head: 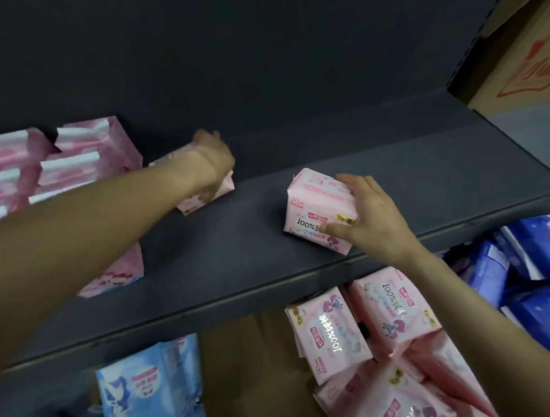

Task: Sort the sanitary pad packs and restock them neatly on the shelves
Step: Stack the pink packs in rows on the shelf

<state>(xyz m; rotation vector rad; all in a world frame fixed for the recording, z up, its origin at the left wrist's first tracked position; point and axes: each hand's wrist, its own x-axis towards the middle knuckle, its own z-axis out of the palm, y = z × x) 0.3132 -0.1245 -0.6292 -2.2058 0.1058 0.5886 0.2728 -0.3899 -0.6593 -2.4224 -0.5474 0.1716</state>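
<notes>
My left hand (213, 155) grips a light pink pad pack (201, 196) far back on the dark grey shelf (227, 269), beside rows of pink packs (90, 156) at the left. On the shelf's middle, my right hand (366, 218) holds another light pink pack (314, 216) marked 245mm and 100%, thumb on its front and fingers over its top. Another pink pack (119, 274) lies under my left forearm near the shelf's front.
Below the shelf sits a pile of loose light pink packs (372, 338), dark blue packs (523, 266) at the right and light blue packs (152, 382) at the lower left. A cardboard box (535, 52) stands at the upper right.
</notes>
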